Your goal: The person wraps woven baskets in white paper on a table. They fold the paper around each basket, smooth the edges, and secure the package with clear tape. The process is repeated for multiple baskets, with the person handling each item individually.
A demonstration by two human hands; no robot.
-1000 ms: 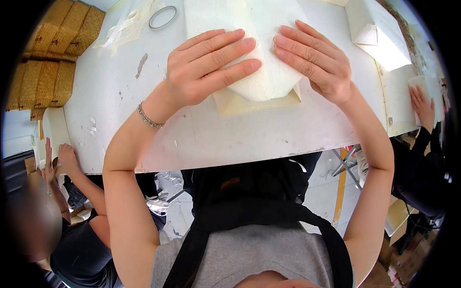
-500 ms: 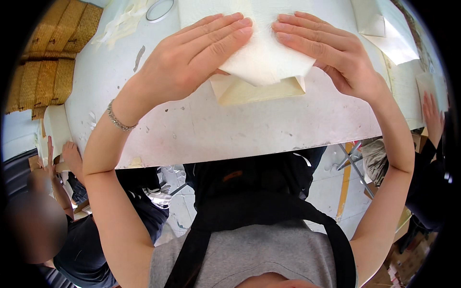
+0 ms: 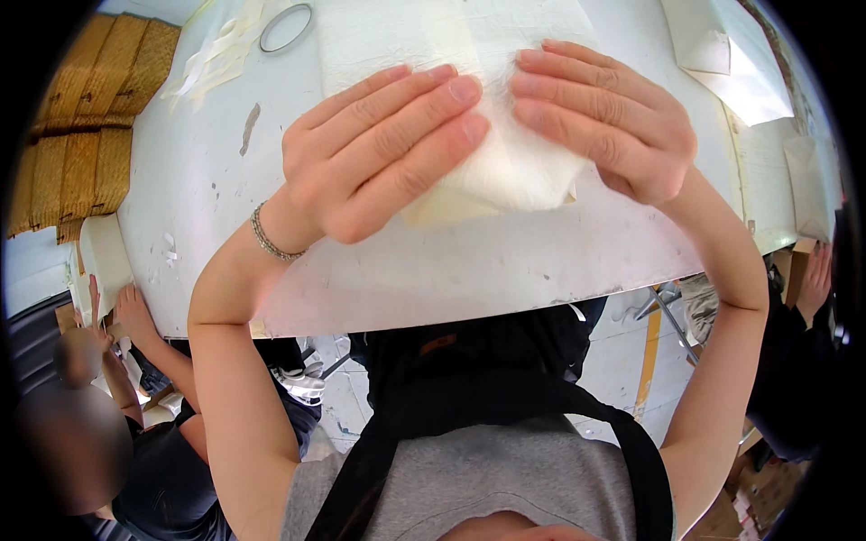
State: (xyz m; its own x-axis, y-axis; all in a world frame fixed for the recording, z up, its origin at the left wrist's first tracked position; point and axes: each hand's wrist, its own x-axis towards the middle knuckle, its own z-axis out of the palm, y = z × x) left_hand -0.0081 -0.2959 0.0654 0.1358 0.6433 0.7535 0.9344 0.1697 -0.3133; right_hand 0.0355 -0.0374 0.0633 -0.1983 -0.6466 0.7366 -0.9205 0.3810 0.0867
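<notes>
On the table before me lies a box-like bundle wrapped in white, slightly wrinkled paper (image 3: 505, 185). A pale strip runs down the middle of its top. My left hand (image 3: 383, 153) rests flat on the left part of the paper, fingers stretched toward the middle. Opposite it, my right hand (image 3: 613, 117) lies on the right part, its fingers extended and pointing inward. Neither hand grips anything. A folded end of the paper slopes down toward me, and a cream edge shows beneath it.
A thin grey ring (image 3: 286, 28) and pale tape strips (image 3: 221, 54) lie at the far left. Woven straw-coloured boxes (image 3: 86, 117) are stacked beyond. At right stands a white wrapped package (image 3: 722, 59). Co-workers' hands show at left (image 3: 135, 316) and right (image 3: 816, 279).
Both hands have slid toward me over the paper. The near flap now comes lower, covering most of the cream side that showed before. The bundle also sits lower in view.
</notes>
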